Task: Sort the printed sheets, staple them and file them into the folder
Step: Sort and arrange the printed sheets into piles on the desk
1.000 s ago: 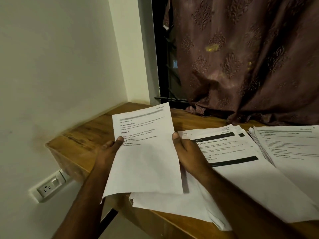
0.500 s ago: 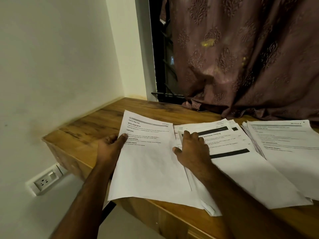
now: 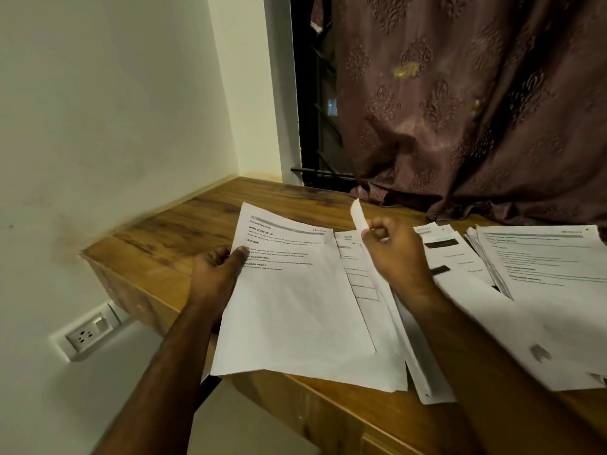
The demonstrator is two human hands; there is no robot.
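A printed sheet headed "Fold and Place Towel" [image 3: 295, 290] lies on the left pile on the wooden table [image 3: 184, 231]. My left hand [image 3: 216, 274] holds its left edge, thumb on top of the text. My right hand [image 3: 394, 254] pinches the top of another sheet [image 3: 359, 215] from the middle pile and lifts it so it stands on edge. More printed sheets with black bars [image 3: 441, 244] lie under and behind that hand. A further stack of sheets [image 3: 542, 257] sits at the right. No stapler or folder is in view.
The table fills a corner, with a white wall [image 3: 98, 126] on the left and a brown patterned curtain [image 3: 476, 110] over a dark window behind. A wall socket [image 3: 87, 336] sits below the table's left end. The sheets overhang the front edge.
The left sheet, held up a second ago, now lies on the table. My right hand left it, moved to the middle pile and lifted one sheet by its top.
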